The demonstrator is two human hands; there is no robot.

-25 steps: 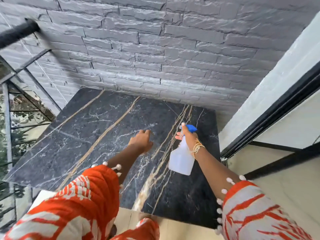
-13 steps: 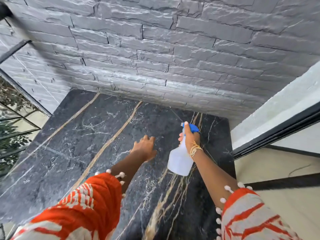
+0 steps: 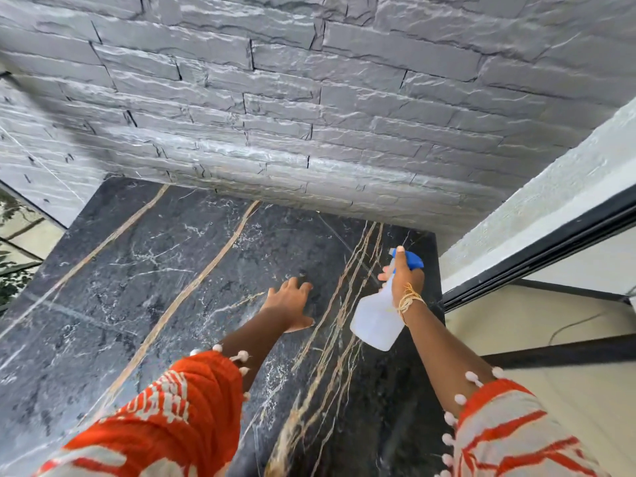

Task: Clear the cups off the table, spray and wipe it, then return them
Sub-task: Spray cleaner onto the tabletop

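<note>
The table (image 3: 144, 297) is a dark marble slab with tan and white veins, set against the brick wall. My right hand (image 3: 404, 280) grips a white spray bottle (image 3: 377, 315) with a blue head, held over the table's right side, nozzle pointing toward the wall. My left hand (image 3: 290, 302) lies flat on the marble near the middle, fingers spread, with nothing visible under it. No cups are in view.
A grey stone-brick wall (image 3: 309, 98) rises directly behind the table. A white wall and black door frame (image 3: 537, 256) stand to the right, with pale floor below. A glass railing with greenery (image 3: 17, 256) is at the left.
The view has moved closer to the wall. My left hand has slid farther across the marble and spread its fingers. The bottle has stayed in my right hand.
</note>
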